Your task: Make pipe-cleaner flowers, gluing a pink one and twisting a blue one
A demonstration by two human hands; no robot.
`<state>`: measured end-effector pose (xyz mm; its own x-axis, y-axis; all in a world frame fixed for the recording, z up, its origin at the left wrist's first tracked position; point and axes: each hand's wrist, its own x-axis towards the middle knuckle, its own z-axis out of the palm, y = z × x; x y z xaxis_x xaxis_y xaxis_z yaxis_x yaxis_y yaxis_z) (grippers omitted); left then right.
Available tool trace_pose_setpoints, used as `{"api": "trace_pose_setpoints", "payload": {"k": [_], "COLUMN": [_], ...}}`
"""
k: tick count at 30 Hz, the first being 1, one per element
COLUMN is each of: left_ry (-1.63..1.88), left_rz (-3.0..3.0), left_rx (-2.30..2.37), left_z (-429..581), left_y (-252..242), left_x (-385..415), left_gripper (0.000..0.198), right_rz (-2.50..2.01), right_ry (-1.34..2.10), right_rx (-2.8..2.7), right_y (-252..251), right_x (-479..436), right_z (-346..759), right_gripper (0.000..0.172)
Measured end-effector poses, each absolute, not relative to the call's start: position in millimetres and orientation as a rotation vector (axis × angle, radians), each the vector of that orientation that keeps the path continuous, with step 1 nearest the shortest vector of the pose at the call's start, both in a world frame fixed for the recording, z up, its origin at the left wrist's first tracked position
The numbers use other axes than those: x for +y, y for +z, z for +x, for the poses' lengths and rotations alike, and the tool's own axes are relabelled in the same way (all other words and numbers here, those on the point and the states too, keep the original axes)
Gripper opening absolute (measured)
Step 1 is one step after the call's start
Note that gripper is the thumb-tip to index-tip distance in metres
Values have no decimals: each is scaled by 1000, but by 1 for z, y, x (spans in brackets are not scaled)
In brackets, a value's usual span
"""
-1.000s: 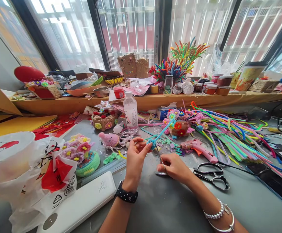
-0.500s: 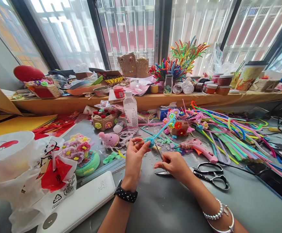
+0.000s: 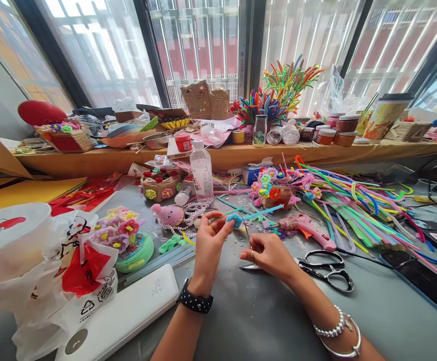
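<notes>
My left hand (image 3: 212,235) pinches a small light-blue fuzzy pipe-cleaner flower (image 3: 234,220) between thumb and fingers. From it a blue pipe-cleaner stem (image 3: 265,212) sticks out to the right, nearly level. My right hand (image 3: 269,254) is closed on a slim pointed metal tool (image 3: 246,233), whose tip is up against the flower; its exact kind I cannot make out. Beneath and behind my right wrist lie large scissors (image 3: 327,271) with black-and-silver handles, part of them hidden by the hand.
A pink glue gun (image 3: 308,229) lies right of my hands, before a pile of pipe cleaners (image 3: 357,220). A water bottle (image 3: 201,173) and flower basket (image 3: 278,195) stand behind. At left are a white power bank (image 3: 128,311) and a plastic bag (image 3: 86,271). Jars line the ledge (image 3: 233,158).
The blue stem has swung down from slanting up and away to lying almost level toward the right. Both hands stay nearly in place, with the tool still at the flower.
</notes>
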<state>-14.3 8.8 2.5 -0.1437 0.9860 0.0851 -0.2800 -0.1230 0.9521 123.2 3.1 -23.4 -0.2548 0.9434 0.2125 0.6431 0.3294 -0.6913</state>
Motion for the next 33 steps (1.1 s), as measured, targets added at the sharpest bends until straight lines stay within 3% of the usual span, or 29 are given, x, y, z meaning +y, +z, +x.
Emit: {"api": "trace_pose_setpoints", "payload": {"k": [16, 33], "left_ry": [1515, 1526], "left_rz": [952, 949], "left_rx": [1034, 1011], "left_z": [-16, -16], "left_y": [1, -1], "left_x": [10, 10], "left_gripper": [32, 28], "right_rz": [-1472, -1464], "right_ry": [439, 498], "right_rx": [-2014, -2007], "right_y": [-25, -21], "right_x": [3, 0], "right_z": [121, 121], "right_gripper": [49, 48]}}
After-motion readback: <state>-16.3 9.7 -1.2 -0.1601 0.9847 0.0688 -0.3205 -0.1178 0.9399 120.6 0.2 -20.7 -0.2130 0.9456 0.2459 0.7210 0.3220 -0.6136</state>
